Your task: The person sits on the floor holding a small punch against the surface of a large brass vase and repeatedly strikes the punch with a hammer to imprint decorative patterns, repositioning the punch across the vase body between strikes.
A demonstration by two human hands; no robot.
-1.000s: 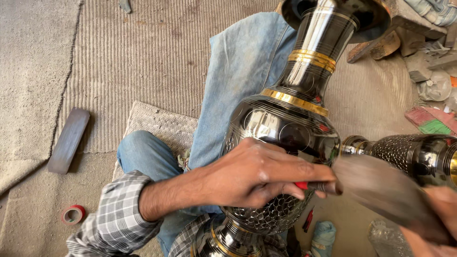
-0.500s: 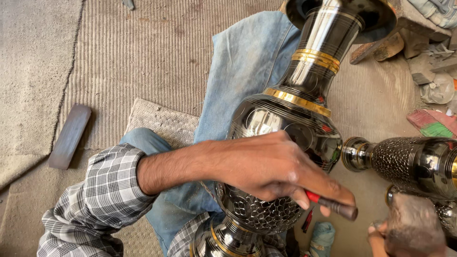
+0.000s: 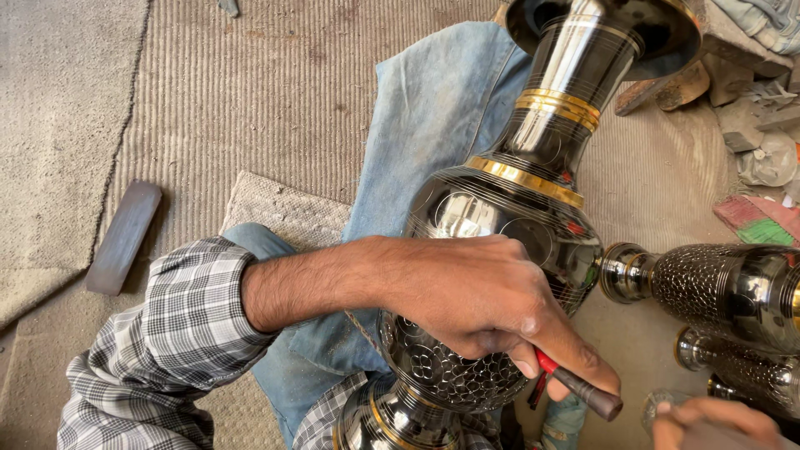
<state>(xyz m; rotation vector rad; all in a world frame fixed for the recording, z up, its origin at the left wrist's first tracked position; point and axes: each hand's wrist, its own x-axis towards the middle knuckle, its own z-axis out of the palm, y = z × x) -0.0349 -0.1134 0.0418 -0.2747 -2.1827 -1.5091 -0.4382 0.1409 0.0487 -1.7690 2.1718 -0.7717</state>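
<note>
Head view – left hand: lies across the belly of the vase, its grip clamped on a slim red-collared tool whose dark tip points down and to the right.
Head view – right hand: only fingertips show at the bottom right corner; I cannot tell whether its grip is closed on anything.
Head view – vase: lies tilted across the person's lap on a blue denim cloth, mouth away from the camera, foot toward the body.
Risk – slip: the polished belly is rounded and glossy, so the tool tip could skid and scar the finish.
Risk – roll: the vase rests only on cloth and leg; a hard press could turn it off the lap onto the ribbed floor mat.
Risk – neighbours: other vases lie just beside it on the right and could be knocked.
Look – vase: dark mirror-like metal, gold bands at shoulder and neck, fine engraved floral and circle patterns low on the belly, flared mouth.
</note>
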